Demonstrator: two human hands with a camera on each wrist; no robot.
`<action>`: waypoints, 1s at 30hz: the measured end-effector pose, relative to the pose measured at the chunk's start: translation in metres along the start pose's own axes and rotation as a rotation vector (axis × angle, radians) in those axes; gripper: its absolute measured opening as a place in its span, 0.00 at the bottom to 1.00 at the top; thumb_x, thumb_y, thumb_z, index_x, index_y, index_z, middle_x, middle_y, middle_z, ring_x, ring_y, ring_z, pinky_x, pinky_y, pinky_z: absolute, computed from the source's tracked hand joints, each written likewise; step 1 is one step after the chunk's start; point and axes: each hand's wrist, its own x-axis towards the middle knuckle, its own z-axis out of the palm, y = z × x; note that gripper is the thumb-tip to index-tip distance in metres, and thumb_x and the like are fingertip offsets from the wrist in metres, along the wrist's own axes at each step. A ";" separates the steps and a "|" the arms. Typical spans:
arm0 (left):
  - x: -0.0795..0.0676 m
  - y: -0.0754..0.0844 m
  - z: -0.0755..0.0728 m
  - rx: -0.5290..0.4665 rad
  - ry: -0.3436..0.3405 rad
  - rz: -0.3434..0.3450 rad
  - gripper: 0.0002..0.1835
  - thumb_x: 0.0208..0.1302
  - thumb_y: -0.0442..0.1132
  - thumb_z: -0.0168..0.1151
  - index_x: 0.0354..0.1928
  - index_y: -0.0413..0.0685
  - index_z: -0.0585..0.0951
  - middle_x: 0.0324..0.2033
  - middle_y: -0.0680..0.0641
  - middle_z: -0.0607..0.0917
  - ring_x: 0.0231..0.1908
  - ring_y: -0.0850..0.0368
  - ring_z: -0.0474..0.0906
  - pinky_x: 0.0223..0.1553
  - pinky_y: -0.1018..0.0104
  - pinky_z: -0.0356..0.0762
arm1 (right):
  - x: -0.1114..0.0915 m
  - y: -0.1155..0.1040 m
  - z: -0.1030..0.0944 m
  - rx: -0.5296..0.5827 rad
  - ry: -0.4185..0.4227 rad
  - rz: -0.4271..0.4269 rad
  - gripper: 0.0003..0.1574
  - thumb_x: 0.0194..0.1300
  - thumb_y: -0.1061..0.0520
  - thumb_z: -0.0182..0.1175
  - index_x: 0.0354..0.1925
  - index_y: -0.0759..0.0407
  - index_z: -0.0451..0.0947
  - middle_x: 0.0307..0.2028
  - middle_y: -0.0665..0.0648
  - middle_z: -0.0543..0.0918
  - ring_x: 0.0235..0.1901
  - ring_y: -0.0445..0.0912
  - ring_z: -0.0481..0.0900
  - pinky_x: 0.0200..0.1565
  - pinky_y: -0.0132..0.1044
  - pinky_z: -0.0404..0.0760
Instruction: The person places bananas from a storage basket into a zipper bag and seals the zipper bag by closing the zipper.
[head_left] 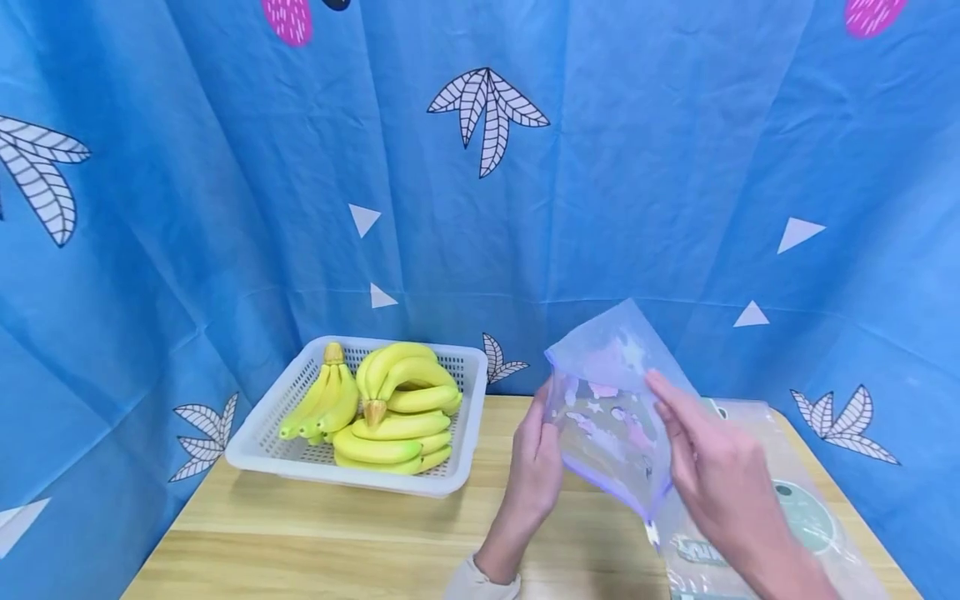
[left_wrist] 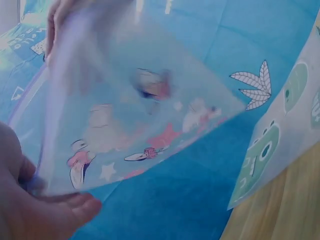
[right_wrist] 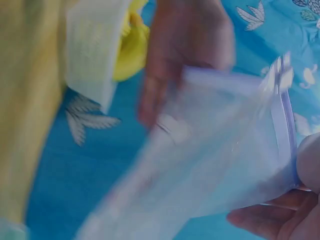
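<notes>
A translucent zip bag (head_left: 609, 429) with a purple-edged mouth and pink and white cartoon prints is held up over the right half of the table. My left hand (head_left: 534, 467) grips its left edge between thumb and fingers. At its right edge my right hand (head_left: 720, 471) pinches the plastic. The mouth gapes toward me, with a slider hanging at its lower corner. Up close in the left wrist view, the bag (left_wrist: 115, 135) looks flat, with stars printed on it. In the right wrist view the zip slider (right_wrist: 282, 75) shows, and the bag is blurred.
Left on the wooden table (head_left: 337, 533) stands a white plastic basket (head_left: 243, 450) holding several bunches of bananas (head_left: 393, 446). Under my right arm lies another clear bag (head_left: 806, 517) with green prints. A blue patterned curtain (head_left: 637, 167) hangs behind and at both sides.
</notes>
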 end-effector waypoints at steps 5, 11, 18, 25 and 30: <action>0.001 0.001 -0.008 0.030 0.034 -0.020 0.30 0.74 0.27 0.37 0.75 0.48 0.69 0.71 0.47 0.74 0.71 0.51 0.67 0.72 0.51 0.63 | 0.024 -0.004 -0.020 -0.055 0.002 -0.032 0.25 0.66 0.70 0.63 0.61 0.62 0.82 0.52 0.62 0.87 0.28 0.50 0.86 0.40 0.20 0.77; -0.005 0.003 -0.005 -0.252 -0.069 -0.099 0.36 0.70 0.32 0.50 0.79 0.52 0.59 0.74 0.45 0.67 0.72 0.45 0.64 0.72 0.47 0.63 | 0.028 -0.013 -0.006 -0.017 -0.082 -0.061 0.26 0.62 0.71 0.66 0.59 0.64 0.83 0.50 0.61 0.88 0.22 0.41 0.79 0.28 0.24 0.72; -0.018 0.000 0.019 -0.520 -0.121 -0.200 0.56 0.56 0.16 0.47 0.82 0.70 0.47 0.77 0.48 0.59 0.73 0.43 0.59 0.68 0.49 0.67 | 0.023 -0.007 0.016 -0.098 -0.091 -0.014 0.19 0.65 0.69 0.62 0.54 0.66 0.85 0.36 0.60 0.89 0.14 0.33 0.55 0.15 0.29 0.59; -0.014 -0.009 0.002 -0.645 -0.072 -0.332 0.49 0.60 0.14 0.38 0.78 0.67 0.62 0.78 0.49 0.59 0.72 0.42 0.63 0.56 0.63 0.76 | 0.038 0.009 -0.001 -0.171 -0.047 0.075 0.18 0.71 0.66 0.58 0.55 0.68 0.84 0.12 0.48 0.68 0.11 0.36 0.50 0.14 0.34 0.54; -0.008 -0.009 -0.015 -0.729 -0.121 -0.322 0.41 0.64 0.19 0.38 0.78 0.56 0.64 0.76 0.46 0.62 0.69 0.44 0.64 0.44 0.74 0.72 | 0.040 0.016 -0.008 -0.150 -0.050 0.166 0.18 0.74 0.62 0.56 0.56 0.64 0.85 0.10 0.43 0.58 0.10 0.37 0.52 0.15 0.34 0.52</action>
